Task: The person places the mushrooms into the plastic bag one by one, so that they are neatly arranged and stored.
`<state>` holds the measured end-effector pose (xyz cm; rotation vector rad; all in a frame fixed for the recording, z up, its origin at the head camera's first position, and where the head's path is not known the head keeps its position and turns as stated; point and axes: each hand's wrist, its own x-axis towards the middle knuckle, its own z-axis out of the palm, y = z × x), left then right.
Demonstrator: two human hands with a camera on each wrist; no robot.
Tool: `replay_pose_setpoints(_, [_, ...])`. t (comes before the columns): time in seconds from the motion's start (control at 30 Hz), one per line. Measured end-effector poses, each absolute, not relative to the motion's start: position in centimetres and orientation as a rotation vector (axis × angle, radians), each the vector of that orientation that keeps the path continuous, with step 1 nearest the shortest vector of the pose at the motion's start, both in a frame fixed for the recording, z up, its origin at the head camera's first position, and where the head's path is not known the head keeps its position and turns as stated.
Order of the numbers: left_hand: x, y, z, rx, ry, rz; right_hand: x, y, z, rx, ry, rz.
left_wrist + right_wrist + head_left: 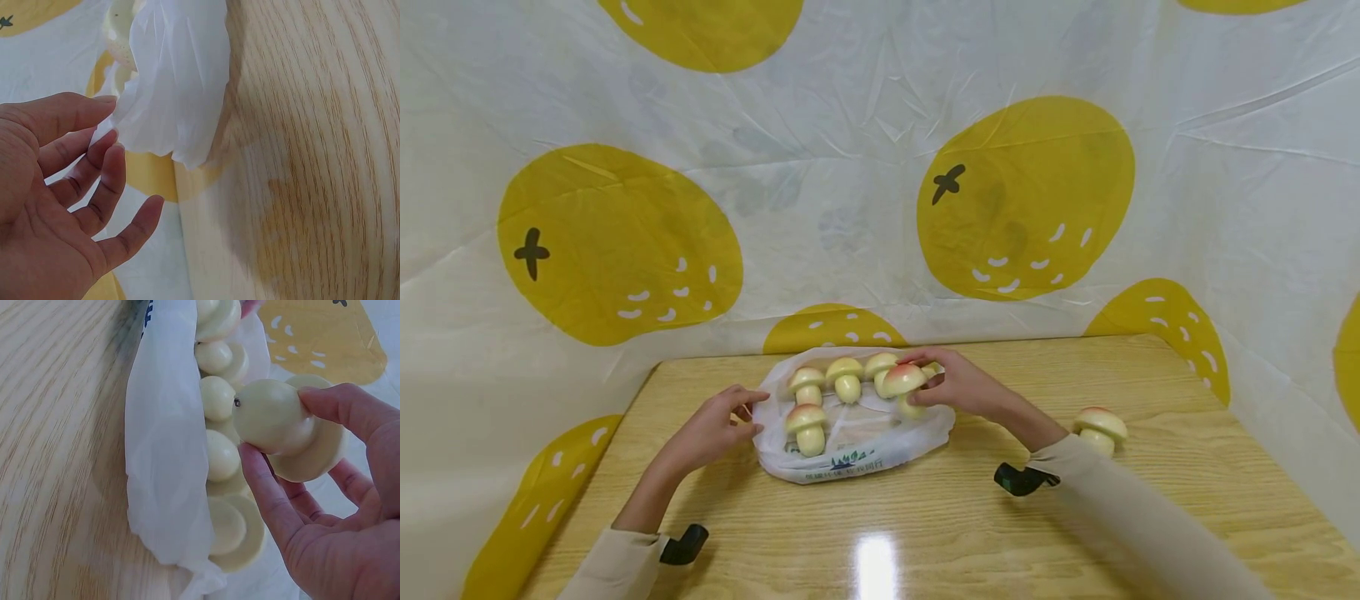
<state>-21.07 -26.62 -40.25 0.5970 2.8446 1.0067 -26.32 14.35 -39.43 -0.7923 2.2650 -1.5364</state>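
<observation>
A white plastic bag (880,454) with green print lies spread on the table, its mouth wide. Thumb and fingertips of my left hand (718,427) pinch the bag's left edge, also seen in the left wrist view, where the bag (181,69) hangs in folds. Above the bag's right side, my right hand (962,385) holds an artificial mushroom (904,381) with a pale stem and reddish cap. In the right wrist view the thumb and fingers grip this mushroom (272,419). Several similar mushrooms (846,379) stand inside the bag; one is partly hidden behind my right hand.
Another mushroom (1101,423) stands on the wooden table (775,537), beside my right forearm. A white curtain (835,225) with large yellow fruit prints hangs behind and at the table's sides. Dark wrist cameras (683,546) sit near both sleeves.
</observation>
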Motion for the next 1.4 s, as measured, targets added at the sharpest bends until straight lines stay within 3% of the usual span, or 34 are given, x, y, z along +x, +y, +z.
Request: replay_pose_setpoints(1.4, [-21.1, -26.6, -40.4, 0.587, 2.859, 1.008, -25.5, 7.3, -41.8, -0.836, 2.410, -1.403])
